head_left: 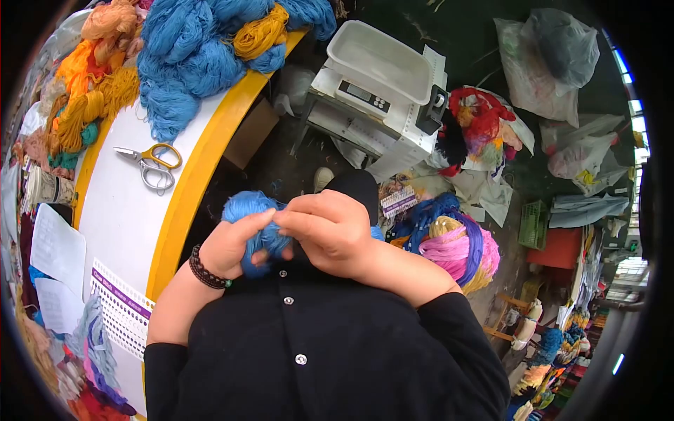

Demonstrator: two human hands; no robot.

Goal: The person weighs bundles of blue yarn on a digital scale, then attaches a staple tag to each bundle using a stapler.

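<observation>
A bundle of blue yarn point(247, 205) is in my left hand point(235, 242), whose fingers wrap round it in front of my chest. My right hand point(326, 228) meets the left thumb at the bundle's right side, its thumb and forefinger pinched together. Whatever lies between those fingertips is too small to make out. On the white table to the left lie scissors point(156, 166) with one yellow and one grey handle. Beyond them is a large heap of blue yarn point(186, 59), with a mustard skein point(261, 34) on it.
A scale with a white tray point(380, 59) stands on a small stand ahead. The yellow-edged table point(203, 165) curves along my left, with a purple-banded card point(121, 302) on it. Pink and purple yarn point(460, 249) lies at the right, and plastic bags point(540, 70) lie on the floor.
</observation>
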